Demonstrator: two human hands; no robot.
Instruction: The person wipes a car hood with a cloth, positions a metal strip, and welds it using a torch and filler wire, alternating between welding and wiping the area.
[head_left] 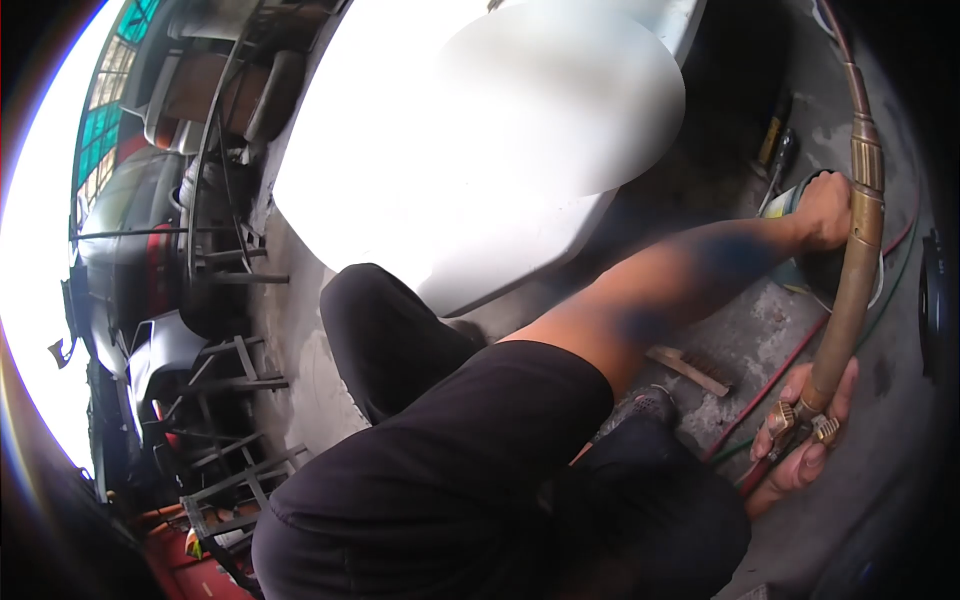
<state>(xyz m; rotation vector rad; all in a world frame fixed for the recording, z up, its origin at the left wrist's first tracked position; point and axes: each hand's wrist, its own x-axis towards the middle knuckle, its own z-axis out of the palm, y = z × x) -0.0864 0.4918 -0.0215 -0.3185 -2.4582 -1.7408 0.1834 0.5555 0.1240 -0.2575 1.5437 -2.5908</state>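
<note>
My right hand (800, 460) is wrapped around the valve end of a brass gas torch (843, 300), beside its two knurled knobs. The torch's long tube rises past the right side of the view. My left arm reaches across to a round bucket (790, 270) on the floor. There my left hand (828, 208) is closed in a fist at the bucket's rim, just behind the torch tube. Whatever its fingers hold is hidden. A large white panel (440, 170) lies in front of me, its surface washed out by glare.
A wooden-backed brush (692, 371) lies on the concrete floor near my shoe (652, 404). Red (775, 375) and green hoses run along the floor. Hand tools (774, 145) lie beyond the bucket. Metal stands (235, 370) and a dark car (130, 240) are at the left.
</note>
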